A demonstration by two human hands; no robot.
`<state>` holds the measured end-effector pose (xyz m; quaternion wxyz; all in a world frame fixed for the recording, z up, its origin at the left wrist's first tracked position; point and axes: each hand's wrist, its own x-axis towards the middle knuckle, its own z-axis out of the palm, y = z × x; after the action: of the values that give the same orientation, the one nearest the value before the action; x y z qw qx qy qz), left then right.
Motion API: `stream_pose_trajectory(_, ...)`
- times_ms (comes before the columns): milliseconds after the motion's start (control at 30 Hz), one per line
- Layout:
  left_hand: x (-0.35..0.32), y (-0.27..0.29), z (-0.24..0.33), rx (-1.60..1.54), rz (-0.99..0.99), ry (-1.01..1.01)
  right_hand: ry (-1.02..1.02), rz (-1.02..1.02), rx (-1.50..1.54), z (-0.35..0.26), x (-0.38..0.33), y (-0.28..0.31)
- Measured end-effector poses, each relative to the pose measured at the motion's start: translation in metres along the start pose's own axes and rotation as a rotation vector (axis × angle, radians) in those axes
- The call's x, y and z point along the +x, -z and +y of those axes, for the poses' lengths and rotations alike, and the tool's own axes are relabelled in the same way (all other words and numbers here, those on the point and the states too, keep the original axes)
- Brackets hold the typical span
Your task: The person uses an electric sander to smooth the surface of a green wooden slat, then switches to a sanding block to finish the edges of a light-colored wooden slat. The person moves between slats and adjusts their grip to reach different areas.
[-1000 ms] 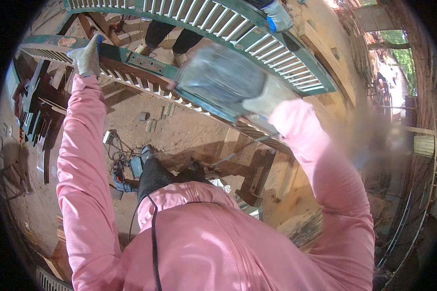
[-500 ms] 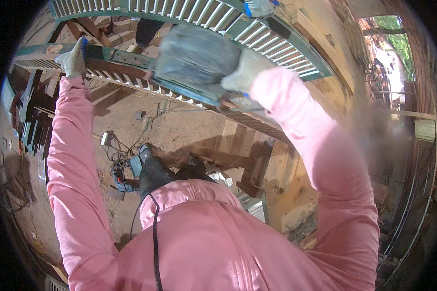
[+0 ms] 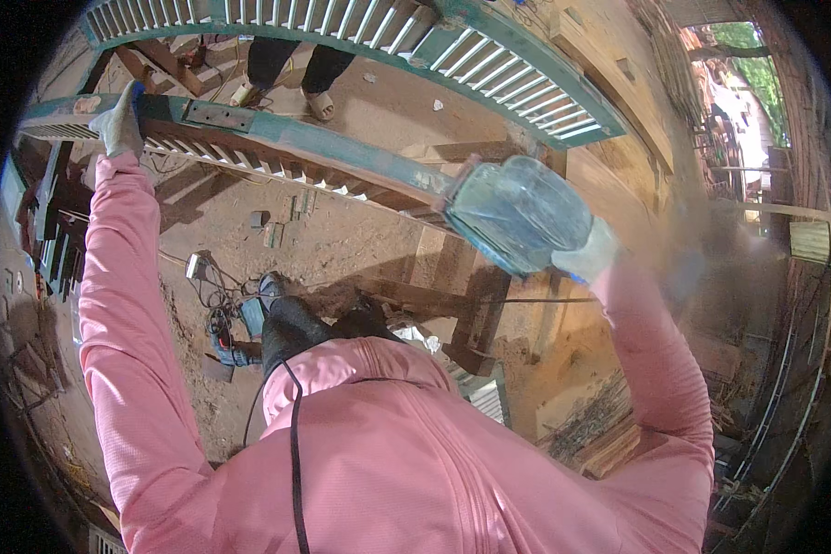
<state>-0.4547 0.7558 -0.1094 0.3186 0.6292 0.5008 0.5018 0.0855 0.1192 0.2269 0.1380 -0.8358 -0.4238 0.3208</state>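
My left hand [image 3: 120,127], in a pale glove with blue at the fingertips, grips the left end of a green louvered shutter [image 3: 323,148] standing on its long edge. Its painted edge faces up, with bare and worn patches and a metal plate let into it. My right hand [image 3: 589,251], also gloved, is closed on a boxy blue-green power tool [image 3: 517,212], slightly blurred. The tool is at the shutter's right end and covers it; whether it touches the edge I cannot tell. A cord [image 3: 545,300] runs near the tool.
A second green louvered shutter [image 3: 425,46] lies beyond. Another person's sandalled feet [image 3: 319,103] stand between the two. A power drill [image 3: 231,351] and tangled cables [image 3: 214,286] lie near my feet. Timber planks [image 3: 609,83] are at right, and a hazy dust cloud [image 3: 711,249] hangs there.
My right hand has drawn the power tool rightward and nearer me along the shutter, uncovering its middle. My left hand stays on the shutter. The other person's gloved hand at the top has left view.
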Motion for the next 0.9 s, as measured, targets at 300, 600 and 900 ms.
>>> stream_pose_trajectory(300,-0.03,-0.037,0.035,0.038,0.186,0.073,-0.12,-0.071,-0.367,-0.012,0.013,0.018)
stream_pose_trajectory(600,-0.037,-0.034,0.041,0.457,-0.067,-0.204,-0.242,0.001,-0.515,-0.079,0.025,-0.001)
stream_pose_trajectory(900,-0.033,-0.042,0.065,0.209,0.322,-0.045,-0.124,-0.037,-0.228,-0.007,0.014,0.016)
